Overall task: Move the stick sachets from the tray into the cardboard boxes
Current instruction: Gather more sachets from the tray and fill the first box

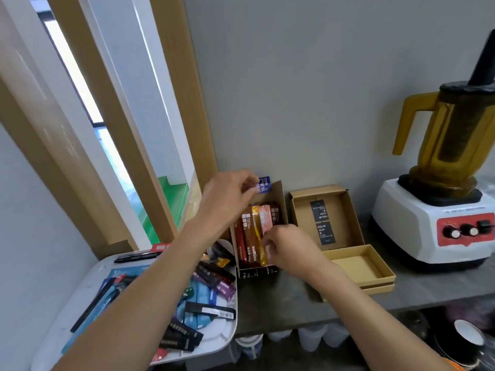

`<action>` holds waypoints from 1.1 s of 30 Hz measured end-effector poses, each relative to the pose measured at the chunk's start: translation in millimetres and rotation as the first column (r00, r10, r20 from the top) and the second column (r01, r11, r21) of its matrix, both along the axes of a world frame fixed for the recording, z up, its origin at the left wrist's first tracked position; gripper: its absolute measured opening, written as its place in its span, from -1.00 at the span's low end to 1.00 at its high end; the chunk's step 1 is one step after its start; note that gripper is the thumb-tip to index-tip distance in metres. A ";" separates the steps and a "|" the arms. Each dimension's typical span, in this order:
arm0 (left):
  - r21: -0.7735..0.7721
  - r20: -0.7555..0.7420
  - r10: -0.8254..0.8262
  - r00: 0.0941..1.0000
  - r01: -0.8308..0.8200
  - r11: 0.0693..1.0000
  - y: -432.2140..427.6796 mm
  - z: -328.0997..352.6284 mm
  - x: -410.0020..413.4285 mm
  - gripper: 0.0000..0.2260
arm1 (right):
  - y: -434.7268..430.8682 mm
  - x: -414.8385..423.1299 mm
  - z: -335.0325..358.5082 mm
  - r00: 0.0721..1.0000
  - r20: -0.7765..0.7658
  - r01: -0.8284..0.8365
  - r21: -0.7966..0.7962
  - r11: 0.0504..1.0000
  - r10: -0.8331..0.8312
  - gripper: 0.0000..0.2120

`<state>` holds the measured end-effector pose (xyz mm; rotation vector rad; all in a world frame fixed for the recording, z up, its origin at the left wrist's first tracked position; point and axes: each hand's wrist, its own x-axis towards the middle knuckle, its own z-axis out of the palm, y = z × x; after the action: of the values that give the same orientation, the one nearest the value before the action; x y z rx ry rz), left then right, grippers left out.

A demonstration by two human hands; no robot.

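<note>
— Where's the left hand point(227, 199) at this moment?
— Up at twelve o'clock over the filled box point(280, 199), thumb and fingertips pinching a blue sachet point(265, 185) by one end. The sachet hangs just above the box's raised far flap, close to the wall point(321, 103).
— And the right hand point(289, 250)?
— Lower, at four o'clock from the left one, down in that same box. Its fingers are curled and nipping the near part of a pink sachet point(267, 223) on the three o'clock side of the row.
— What's in the row?
— Red sachet point(239, 242), brown sachet point(250, 236), yellow sachet point(257, 226), then the pink, side by side, each running from six to twelve.
— The rest of the stock?
— The tray point(219, 341) sits at eight o'clock from the filled box, right up against the counter point(281, 303); whether it touches the box I cannot tell. The loose sachets point(211, 277) are heaped in it, black, blue and purple, criss-crossed, with the left forearm passing over them.
— Any other box?
— The second box point(297, 210), at three o'clock from the first, open, a black card point(322, 223) lying in it. Its shallow half point(359, 266) lies against the near end, at five o'clock. Further round at three stands a blender point(439, 218) on the same counter.
</note>
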<state>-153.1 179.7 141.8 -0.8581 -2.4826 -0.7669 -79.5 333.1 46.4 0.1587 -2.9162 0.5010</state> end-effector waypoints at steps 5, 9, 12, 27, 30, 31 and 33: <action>0.142 0.079 0.095 0.992 -0.106 0.984 -83.9 0.1 4.9 -0.86 | -31.2 4.5 24.5 0.988 -0.153 -0.046 -0.248 0.968 0.008 -0.83; -0.067 0.204 0.285 0.937 -0.277 0.959 -155.6 -27.0 -3.3 -0.84 | -88.0 -4.3 32.6 0.973 -0.173 -0.194 -0.248 0.949 0.154 -0.82; -0.271 0.334 0.332 0.882 -0.247 0.930 -203.4 -51.1 -3.1 -0.78 | -129.6 -19.8 22.1 0.976 -0.060 -0.215 -0.073 0.974 0.211 -0.68; -0.252 0.498 0.332 0.801 -0.232 0.939 -286.6 -127.4 -53.6 -0.68 | -163.6 -39.7 -27.8 0.984 0.177 -0.007 0.076 0.997 -0.007 -0.75; -0.282 0.513 0.263 0.817 -0.129 0.951 -266.9 -125.6 -74.5 -0.68 | -161.6 -38.4 -23.4 0.987 0.159 0.016 0.012 1.000 -0.017 -0.75; -0.296 0.514 0.240 0.823 -0.092 0.951 -259.0 -124.8 -80.2 -0.67 | -160.7 -38.6 -21.0 0.988 0.149 0.030 -0.013 0.999 -0.028 -0.75; -0.313 0.519 0.188 0.834 -0.020 0.950 -242.7 -124.2 -89.7 -0.68 | -159.3 -40.8 -17.4 0.989 0.140 0.056 -0.082 0.995 -0.044 -0.75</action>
<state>-242.9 -63.0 17.6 -0.6474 -3.1900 -0.6785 -120.3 173.8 29.1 0.0398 -3.0165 0.6531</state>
